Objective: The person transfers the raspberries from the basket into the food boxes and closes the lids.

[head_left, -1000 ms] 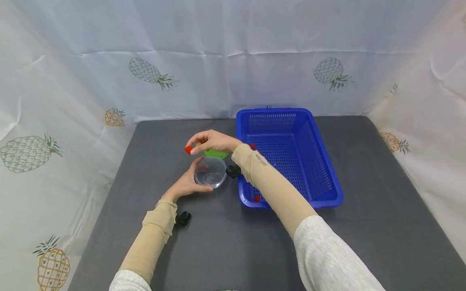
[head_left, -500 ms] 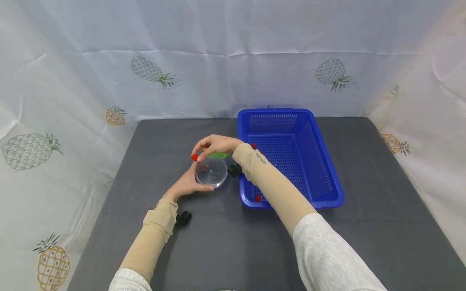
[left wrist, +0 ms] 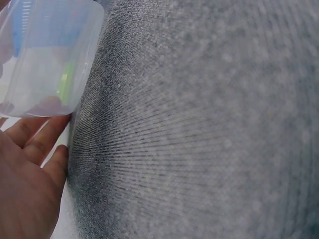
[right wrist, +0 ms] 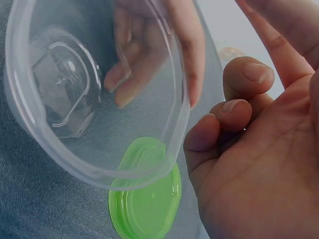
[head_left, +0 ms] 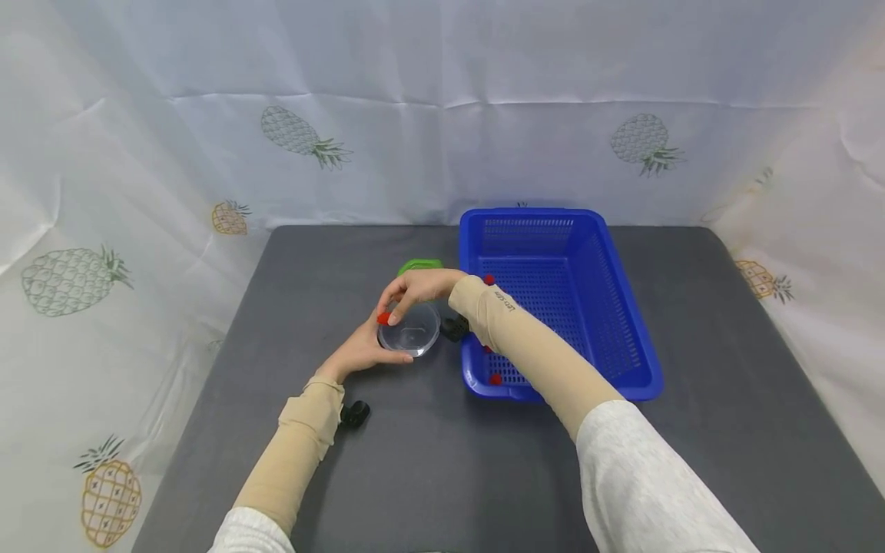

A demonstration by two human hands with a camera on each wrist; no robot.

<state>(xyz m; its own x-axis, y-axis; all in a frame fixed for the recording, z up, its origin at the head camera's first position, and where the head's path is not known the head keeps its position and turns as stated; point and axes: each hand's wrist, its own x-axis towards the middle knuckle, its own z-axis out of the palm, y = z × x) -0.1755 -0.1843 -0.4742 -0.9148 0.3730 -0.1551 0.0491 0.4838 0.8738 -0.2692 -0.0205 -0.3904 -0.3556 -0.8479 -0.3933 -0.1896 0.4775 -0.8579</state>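
Observation:
In the head view my left hand [head_left: 362, 352] holds a clear plastic container [head_left: 417, 339] from its left side, thumb in front and fingers around the back. The container's side wall [left wrist: 42, 69] also shows in the left wrist view. My right hand [head_left: 420, 287] pinches a small red piece [head_left: 383, 319] at the container's far left rim, close to the left fingers. Its exact kind is too small to tell. The right wrist view looks into the container [right wrist: 60, 89], where no red piece shows. A green lid [right wrist: 149, 204] lies on the table behind it.
A blue plastic basket [head_left: 538, 280] stands to the right, under my right forearm. Inside are several small red pieces [head_left: 495, 379], partly hidden by the arm. Black wrist cameras [head_left: 356, 415] stick out from both wrists. A pineapple-print curtain [head_left: 442, 161] encloses the grey table [head_left: 429, 461].
My right hand has come down and to the right, bringing the red piece from beyond the container to its rim. More of the green lid shows. The left hand keeps its hold.

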